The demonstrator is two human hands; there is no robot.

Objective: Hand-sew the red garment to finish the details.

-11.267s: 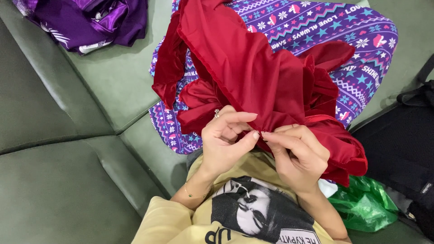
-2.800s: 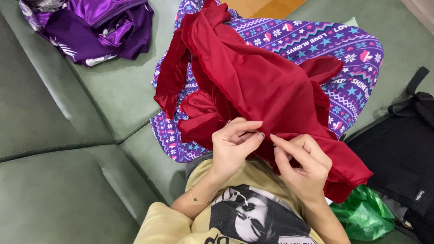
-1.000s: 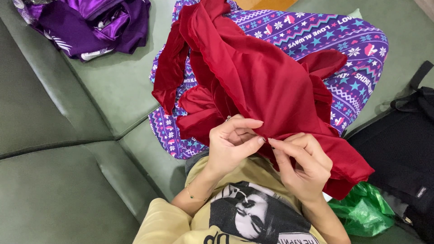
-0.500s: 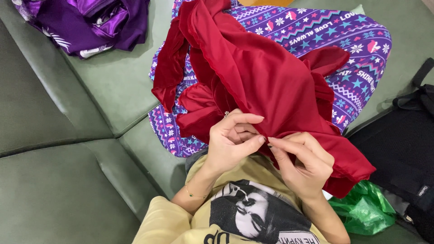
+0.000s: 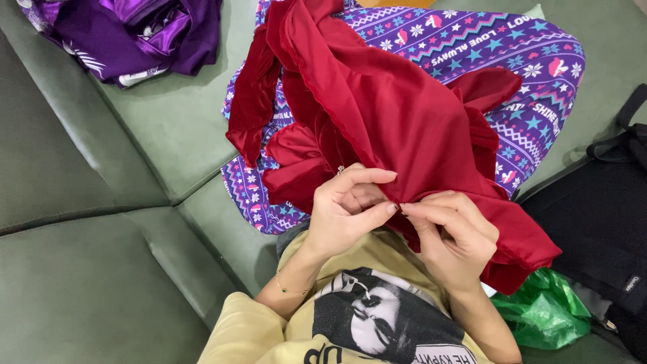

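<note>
A dark red garment (image 5: 397, 128) is draped from the twelve o'clock edge of the view down toward the lap, spread over a purple patterned blanket (image 5: 512, 74) that lies on the green sofa (image 5: 101, 202). Its lower hem is gathered just above the chest, where both hands meet. The left hand (image 5: 347, 212) is curled, its thumb and forefinger pressed together on a fold of the red cloth; the other fingers (image 5: 364, 176) are bent loosely over it. The right hand (image 5: 455, 236) is likewise closed in a pinch on the same fold, fingertip nearly touching fingertip of the left. Whether anything small is gripped between them besides the cloth cannot be told. A thin bracelet (image 5: 291, 290) is worn on the left wrist, and a yellow printed shirt (image 5: 357, 317) is seen at six o'clock. A crumpled purple satin garment (image 5: 128, 34) lies at ten o'clock, well apart from the hands. A green plastic bag (image 5: 542, 313) is seen at four o'clock, beside a black bag (image 5: 600, 216) at three o'clock.
</note>
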